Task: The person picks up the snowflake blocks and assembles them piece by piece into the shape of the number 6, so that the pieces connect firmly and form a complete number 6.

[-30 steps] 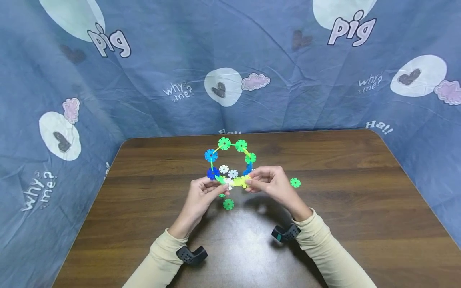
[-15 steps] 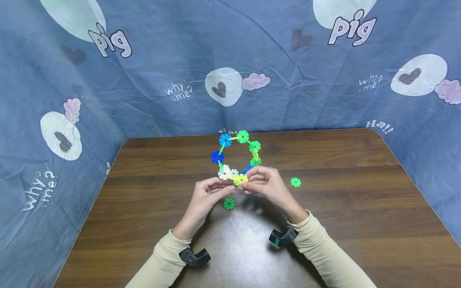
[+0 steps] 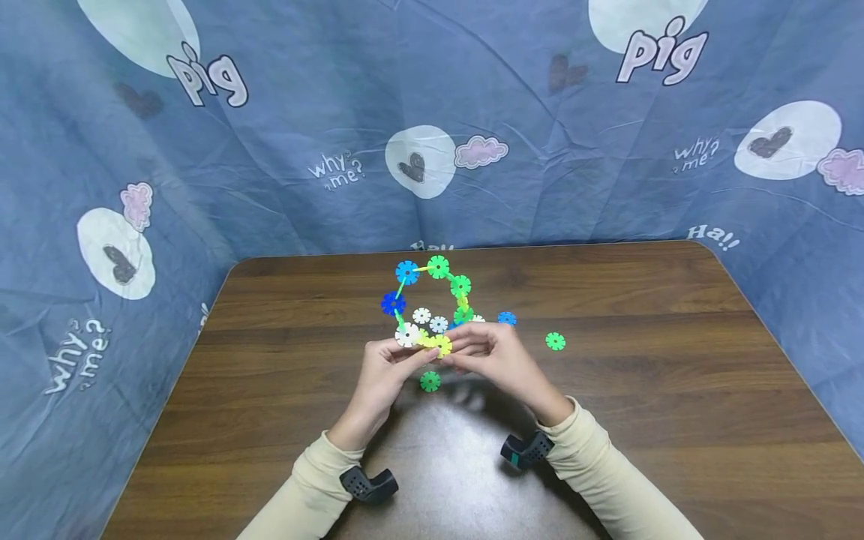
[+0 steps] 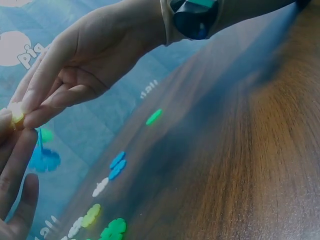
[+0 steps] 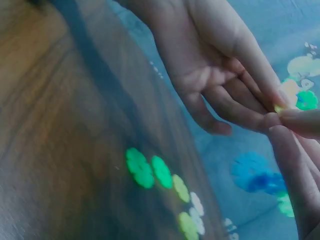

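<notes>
A ring of interlocking snowflake discs [image 3: 438, 266], in green, blue, white and yellow, is held up above the table. My left hand [image 3: 381, 375] pinches the ring at its near side, by the yellow disc [image 3: 441, 346]. Close against it, my right hand [image 3: 496, 360] pinches the ring at the same yellow part from the right. The fingertips of both hands nearly meet there and partly cover the join. In the left wrist view, a yellow disc [image 4: 18, 114] sits between the fingertips. Blue discs [image 5: 250, 171] of the ring hang below the hands in the right wrist view.
Loose discs lie on the wooden table [image 3: 270, 420]: a green disc [image 3: 430, 381] in front of the hands, another green disc [image 3: 555, 341] and a blue disc [image 3: 506, 319] to the right, and white discs [image 3: 421, 315] behind the ring. A blue patterned cloth [image 3: 304, 97] hangs behind.
My left hand has shifted from the white disc to the yellow one. My right hand has moved left, closer to it. The ring swung up and right, then back down and left.
</notes>
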